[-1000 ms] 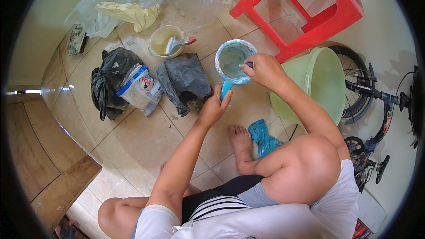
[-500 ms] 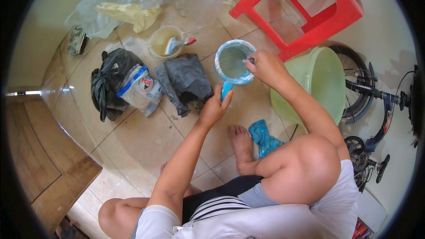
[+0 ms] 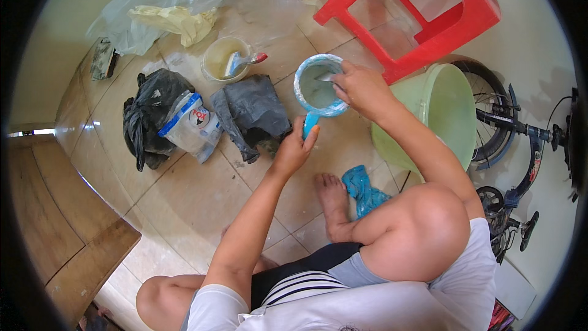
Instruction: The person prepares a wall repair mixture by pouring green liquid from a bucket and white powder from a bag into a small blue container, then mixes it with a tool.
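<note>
A blue water dipper (image 3: 311, 112), its rim smeared white, is held up over the floor with greyish matter inside its bowl. My left hand (image 3: 293, 152) is closed round its handle. Over the right side of the rim, my right hand (image 3: 362, 91) is closed on a small tool (image 3: 325, 77). Only the tool's pale, flat-looking end shows inside the bowl; my fingers hide the remainder, and I cannot make out its exact kind.
Left of the dipper lie a dark plastic bag (image 3: 252, 113), a clear packet (image 3: 193, 124) and a black bag (image 3: 160, 95). A tub (image 3: 211, 73) holds a paintbrush (image 3: 242, 61). Rightward are a red stool (image 3: 401, 64), green bucket (image 3: 422, 98) and bicycle (image 3: 520, 193). Blue plastic (image 3: 365, 191) lies near my foot.
My right hand has shifted slightly up and left, and the tool's pale end now shows inside the dipper. My left hand keeps its hold on the handle.
</note>
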Action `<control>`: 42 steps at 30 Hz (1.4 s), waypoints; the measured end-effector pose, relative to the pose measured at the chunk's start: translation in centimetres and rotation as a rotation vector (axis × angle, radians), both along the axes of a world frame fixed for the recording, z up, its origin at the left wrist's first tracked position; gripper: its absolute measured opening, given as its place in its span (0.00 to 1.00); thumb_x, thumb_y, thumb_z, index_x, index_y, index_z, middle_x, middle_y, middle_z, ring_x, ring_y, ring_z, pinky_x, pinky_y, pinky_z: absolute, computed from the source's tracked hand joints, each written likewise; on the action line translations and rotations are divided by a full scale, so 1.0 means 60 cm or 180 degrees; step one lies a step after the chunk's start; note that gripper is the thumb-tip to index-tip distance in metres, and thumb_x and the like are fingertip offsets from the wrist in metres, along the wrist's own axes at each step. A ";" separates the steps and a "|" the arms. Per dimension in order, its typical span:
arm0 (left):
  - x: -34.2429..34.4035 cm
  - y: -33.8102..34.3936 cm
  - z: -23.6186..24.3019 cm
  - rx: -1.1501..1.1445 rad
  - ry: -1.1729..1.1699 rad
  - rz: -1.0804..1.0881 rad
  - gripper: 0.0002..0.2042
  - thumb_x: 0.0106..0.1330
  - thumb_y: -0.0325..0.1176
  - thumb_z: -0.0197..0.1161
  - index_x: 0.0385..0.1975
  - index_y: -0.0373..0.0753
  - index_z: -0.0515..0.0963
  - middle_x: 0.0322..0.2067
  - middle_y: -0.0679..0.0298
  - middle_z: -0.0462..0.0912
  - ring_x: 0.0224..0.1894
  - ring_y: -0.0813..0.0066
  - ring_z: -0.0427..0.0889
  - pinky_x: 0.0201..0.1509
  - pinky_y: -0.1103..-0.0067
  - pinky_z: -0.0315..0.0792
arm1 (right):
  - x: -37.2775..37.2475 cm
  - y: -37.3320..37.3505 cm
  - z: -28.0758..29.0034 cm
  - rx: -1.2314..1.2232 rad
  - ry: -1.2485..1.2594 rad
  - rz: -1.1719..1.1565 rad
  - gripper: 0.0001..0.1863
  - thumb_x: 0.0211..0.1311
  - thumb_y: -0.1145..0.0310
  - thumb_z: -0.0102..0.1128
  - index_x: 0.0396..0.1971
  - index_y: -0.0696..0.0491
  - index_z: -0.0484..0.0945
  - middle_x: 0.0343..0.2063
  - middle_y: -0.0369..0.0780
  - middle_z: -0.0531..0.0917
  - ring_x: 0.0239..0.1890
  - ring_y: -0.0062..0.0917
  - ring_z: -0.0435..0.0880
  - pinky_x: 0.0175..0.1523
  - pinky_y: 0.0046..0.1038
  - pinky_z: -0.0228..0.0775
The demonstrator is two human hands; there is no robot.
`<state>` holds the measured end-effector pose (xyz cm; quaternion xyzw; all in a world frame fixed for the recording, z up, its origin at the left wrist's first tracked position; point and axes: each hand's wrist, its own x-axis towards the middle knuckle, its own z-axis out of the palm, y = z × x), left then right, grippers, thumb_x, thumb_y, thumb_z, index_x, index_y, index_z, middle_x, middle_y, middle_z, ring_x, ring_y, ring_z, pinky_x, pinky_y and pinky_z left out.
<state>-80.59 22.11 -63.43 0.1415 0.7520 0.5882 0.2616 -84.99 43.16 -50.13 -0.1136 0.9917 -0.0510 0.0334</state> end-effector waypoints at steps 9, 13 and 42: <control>-0.009 -0.004 0.009 -0.0164 -0.0155 -0.0187 0.19 0.75 0.48 0.53 0.53 0.39 0.64 0.33 0.42 0.80 0.39 0.38 0.81 0.41 0.60 0.73 | 0.013 -0.001 -0.003 0.0125 -0.0490 0.0506 0.13 0.58 0.69 0.63 0.43 0.52 0.84 0.37 0.43 0.77 0.40 0.39 0.82 0.42 0.41 0.76; -0.006 -0.002 0.007 -0.0173 -0.0078 -0.0141 0.20 0.75 0.47 0.55 0.53 0.37 0.65 0.27 0.49 0.77 0.29 0.57 0.80 0.37 0.66 0.72 | -0.004 0.005 0.008 0.0205 -0.0329 0.0197 0.14 0.58 0.69 0.63 0.44 0.52 0.84 0.37 0.43 0.77 0.41 0.39 0.82 0.43 0.41 0.76; -0.006 -0.005 0.005 -0.0228 -0.0055 -0.0121 0.20 0.74 0.49 0.55 0.51 0.37 0.66 0.28 0.48 0.78 0.31 0.54 0.81 0.37 0.65 0.73 | -0.007 0.013 0.012 0.0274 -0.0604 0.0487 0.11 0.58 0.68 0.63 0.40 0.53 0.85 0.36 0.45 0.78 0.40 0.41 0.82 0.44 0.43 0.75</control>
